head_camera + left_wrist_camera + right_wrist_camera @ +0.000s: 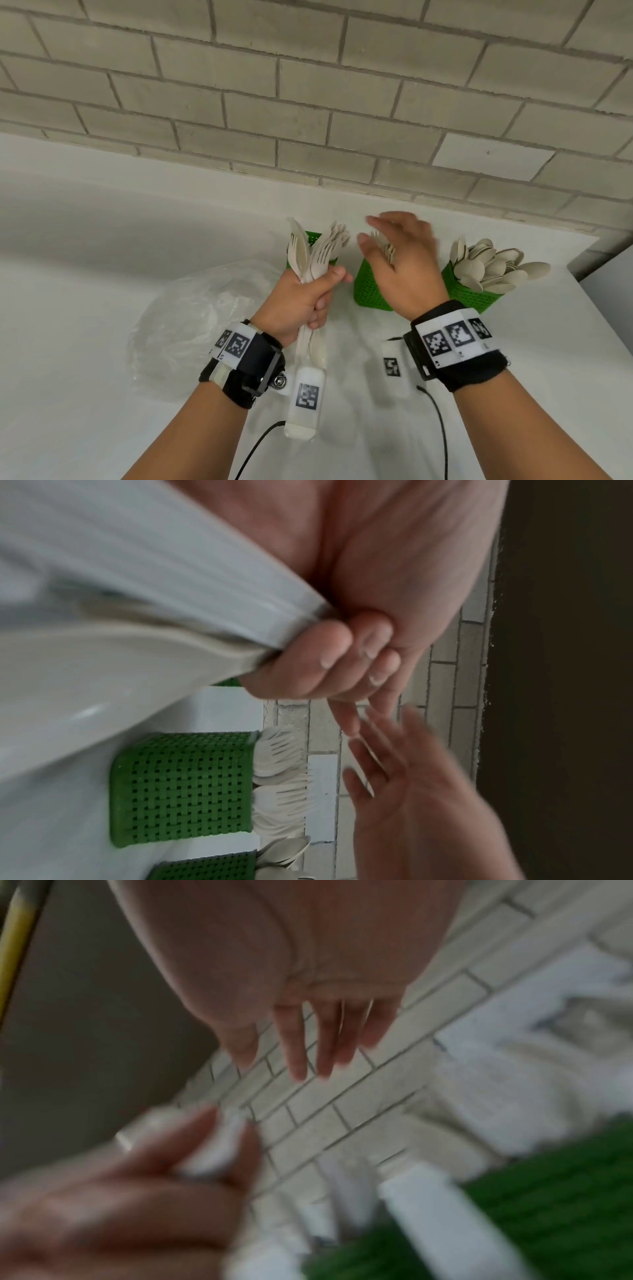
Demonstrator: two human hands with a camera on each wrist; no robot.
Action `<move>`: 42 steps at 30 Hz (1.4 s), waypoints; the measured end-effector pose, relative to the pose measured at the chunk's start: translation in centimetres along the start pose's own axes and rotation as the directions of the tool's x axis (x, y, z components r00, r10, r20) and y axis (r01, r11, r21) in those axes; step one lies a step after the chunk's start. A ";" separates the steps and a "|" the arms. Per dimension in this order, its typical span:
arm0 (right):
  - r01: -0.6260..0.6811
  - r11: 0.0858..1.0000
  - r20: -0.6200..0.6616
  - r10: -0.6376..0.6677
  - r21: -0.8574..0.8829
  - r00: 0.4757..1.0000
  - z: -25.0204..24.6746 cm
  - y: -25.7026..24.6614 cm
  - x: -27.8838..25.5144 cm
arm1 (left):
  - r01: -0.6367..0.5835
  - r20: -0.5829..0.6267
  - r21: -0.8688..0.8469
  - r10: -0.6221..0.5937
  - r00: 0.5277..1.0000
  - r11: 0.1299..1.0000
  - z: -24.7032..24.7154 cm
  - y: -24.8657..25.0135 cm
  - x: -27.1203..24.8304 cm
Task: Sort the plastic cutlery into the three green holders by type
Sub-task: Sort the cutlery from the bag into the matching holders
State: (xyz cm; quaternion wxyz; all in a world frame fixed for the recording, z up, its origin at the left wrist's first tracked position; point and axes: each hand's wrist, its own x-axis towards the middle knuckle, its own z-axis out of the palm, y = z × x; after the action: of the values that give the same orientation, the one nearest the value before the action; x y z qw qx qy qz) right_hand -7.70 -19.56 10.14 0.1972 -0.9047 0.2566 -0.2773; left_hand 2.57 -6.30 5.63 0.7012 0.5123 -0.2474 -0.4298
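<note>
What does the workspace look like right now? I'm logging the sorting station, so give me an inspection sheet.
Surface: white counter, against the wall.
Job's things: three green holders; right holder full of spoons; middle holder holds forks; left holder mostly hidden behind the held bundle.
Clutter: clear plastic bag lying on the counter at left.
Hands: left hand grips a bundle of cutlery, forks showing; right hand open above the middle holder, holding nothing.
Cables: black cables hang from both wrist cameras.
Surroundings: pale brick wall.
</note>
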 end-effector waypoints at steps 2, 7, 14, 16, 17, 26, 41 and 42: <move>-0.101 0.923 0.196 0.028 0.371 0.980 0.0 -2.1 0.0 | 0.013 0.055 0.035 -0.015 0.998 0.999 0.2 -0.1 -0.1; -0.215 0.766 0.194 0.120 0.605 0.974 0.2 -1.7 0.2 | 0.003 0.127 -0.013 -0.002 0.992 1.000 0.2 0.2 -1.0; -0.225 0.698 0.091 0.224 0.680 0.970 -0.8 -0.5 0.5 | -0.071 0.012 0.038 0.071 0.997 0.997 0.4 0.5 -1.2; -0.261 0.634 0.092 0.286 0.728 0.954 -1.1 -0.2 0.7 | -0.099 -0.020 0.063 0.100 0.995 0.993 0.3 0.3 -1.0; -0.275 0.597 0.099 0.311 0.754 0.945 -1.3 0.0 0.8 | -0.108 -0.020 0.077 0.110 0.994 0.991 0.2 0.3 -0.9; -0.223 0.802 0.026 0.252 0.554 0.967 -3.9 1.1 0.1 | -0.033 0.066 0.161 0.022 0.998 0.986 0.2 -0.3 -1.0; -0.007 1.000 -0.271 0.013 0.025 0.963 -8.3 5.0 3.4 | -0.062 0.044 0.070 0.059 0.997 0.996 0.6 -0.6 -0.1; 0.001 1.000 -0.261 0.003 0.014 0.965 -7.8 5.1 3.5 | -0.063 0.046 0.067 0.060 0.997 0.996 0.6 -0.6 -0.1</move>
State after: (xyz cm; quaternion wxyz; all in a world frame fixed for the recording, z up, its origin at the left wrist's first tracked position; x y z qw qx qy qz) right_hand -11.70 -27.22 14.98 0.1681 -0.8589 0.2789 -0.3954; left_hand 1.85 -6.56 5.28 0.6905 0.5186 -0.2929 -0.4105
